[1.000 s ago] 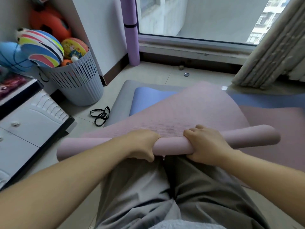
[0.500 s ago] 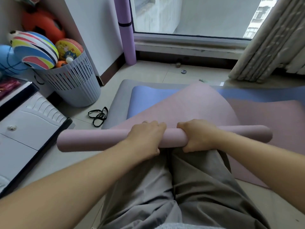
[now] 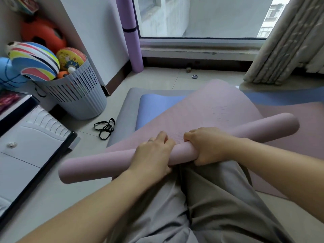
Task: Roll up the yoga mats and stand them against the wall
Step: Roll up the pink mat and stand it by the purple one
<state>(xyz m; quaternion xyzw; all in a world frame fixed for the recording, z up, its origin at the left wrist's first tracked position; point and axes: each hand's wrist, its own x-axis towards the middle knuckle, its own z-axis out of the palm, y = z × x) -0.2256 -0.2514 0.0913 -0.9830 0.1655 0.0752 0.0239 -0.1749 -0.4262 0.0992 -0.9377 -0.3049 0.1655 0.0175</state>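
A pink yoga mat (image 3: 210,109) lies partly rolled in front of my knees; its rolled part (image 3: 98,165) runs from lower left to upper right. My left hand (image 3: 154,153) lies over the middle of the roll with its fingers curled across the top. My right hand (image 3: 208,146) grips the roll just to the right of it. Beneath the pink mat lie a blue mat (image 3: 157,106) and a grey mat (image 3: 126,109), both flat. A purple rolled mat (image 3: 131,34) with a black band stands against the wall corner by the window.
A grey slatted basket (image 3: 78,95) full of balls stands at the left. Black elastic bands (image 3: 105,128) lie on the tiles beside the mats. A white cabinet (image 3: 26,149) is at the left edge, a curtain (image 3: 287,41) at the right, and the window sill beyond.
The roll has moved forward over the flat pink mat and grown thicker. Both hands have shifted forward with it, and the left hand's fingers now reach over its top.
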